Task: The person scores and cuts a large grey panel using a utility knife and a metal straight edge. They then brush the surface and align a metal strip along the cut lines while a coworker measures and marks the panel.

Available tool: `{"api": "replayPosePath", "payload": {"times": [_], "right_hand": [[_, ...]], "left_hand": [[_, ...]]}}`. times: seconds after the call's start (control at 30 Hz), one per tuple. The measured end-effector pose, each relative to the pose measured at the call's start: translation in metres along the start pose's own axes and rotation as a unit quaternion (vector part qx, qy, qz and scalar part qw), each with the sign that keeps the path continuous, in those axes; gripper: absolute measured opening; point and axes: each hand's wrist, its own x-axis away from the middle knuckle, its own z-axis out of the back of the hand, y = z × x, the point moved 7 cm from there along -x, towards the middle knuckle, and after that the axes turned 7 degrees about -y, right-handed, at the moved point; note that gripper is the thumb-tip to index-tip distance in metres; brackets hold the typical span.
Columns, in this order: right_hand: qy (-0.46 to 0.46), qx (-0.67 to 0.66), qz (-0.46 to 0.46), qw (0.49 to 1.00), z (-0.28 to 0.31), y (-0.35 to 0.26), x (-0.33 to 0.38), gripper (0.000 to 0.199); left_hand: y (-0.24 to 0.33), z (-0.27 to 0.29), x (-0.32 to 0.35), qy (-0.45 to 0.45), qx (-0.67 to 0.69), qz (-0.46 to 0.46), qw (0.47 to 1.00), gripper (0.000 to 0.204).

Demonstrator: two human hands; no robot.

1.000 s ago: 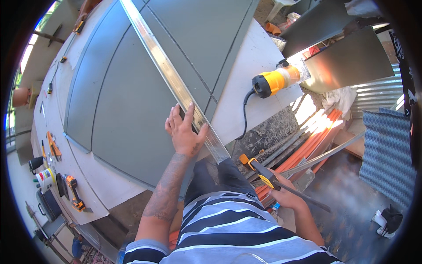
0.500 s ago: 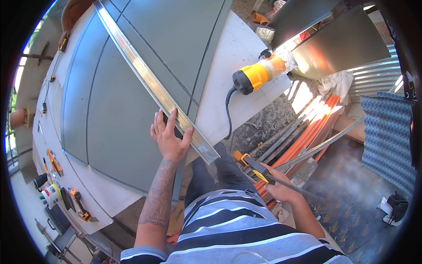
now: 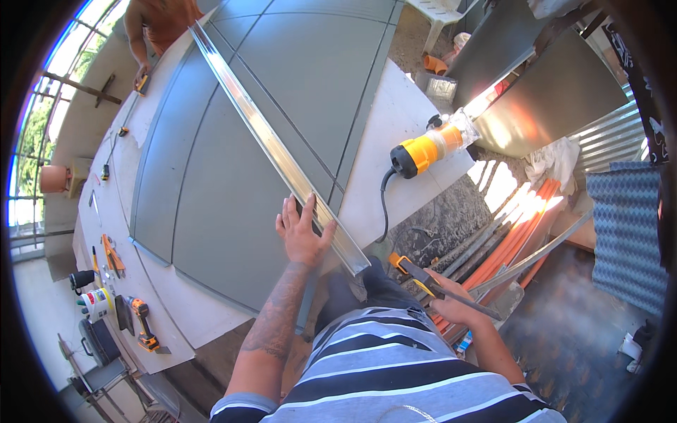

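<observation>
A long shiny metal profile point(image 3: 262, 130) lies slantwise across a grey panel point(image 3: 226, 225) scored with dark lines. Its near end sticks out past the panel, close to my waist. My left hand point(image 3: 303, 233) rests on this profile near that end, fingers spread and thumb across it. Something dark shows beside the fingers, too little to name. Low at my right side, my right hand point(image 3: 455, 299) is wrapped round a black and yellow bar clamp point(image 3: 429, 283), held clear of the table. Part of its grip is hidden by my fingers.
A yellow and black trim router point(image 3: 422, 151) lies on the white board point(image 3: 367, 204), its cord hanging down. An orange drill point(image 3: 144, 324) and orange square point(image 3: 111, 255) lie at left. Orange pipes point(image 3: 493, 257) are at right. Another person's hand point(image 3: 143, 76) holds a tape measure at far left.
My view has shifted, so the table appears farther right and lower, and more of the other person shows. My left hand stays on the profile; my right still holds the clamp.
</observation>
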Motion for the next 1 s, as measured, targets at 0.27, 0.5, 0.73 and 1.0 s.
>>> {"api": "replayPosePath", "payload": {"times": [0.27, 0.5, 0.73, 1.0], "right_hand": [[-0.016, 0.05, -0.001, 0.999, -0.014, 0.005, -0.009, 0.079], [-0.043, 0.077, -0.011, 0.996, -0.022, -0.015, -0.009, 0.074], [-0.046, 0.095, -0.011, 0.994, -0.026, 0.0, -0.013, 0.075], [-0.041, 0.124, -0.033, 0.991, -0.024, -0.005, 0.002, 0.074]], "left_hand": [[0.002, 0.008, 0.006, 0.012, 0.02, 0.003, 1.0, 0.079], [-0.003, 0.01, 0.008, 0.027, 0.031, -0.005, 0.999, 0.079], [-0.065, 0.008, 0.017, 0.182, 0.248, -0.019, 0.951, 0.063], [-0.182, 0.062, 0.069, 0.2, 0.255, 0.023, 0.946, 0.062]]}}
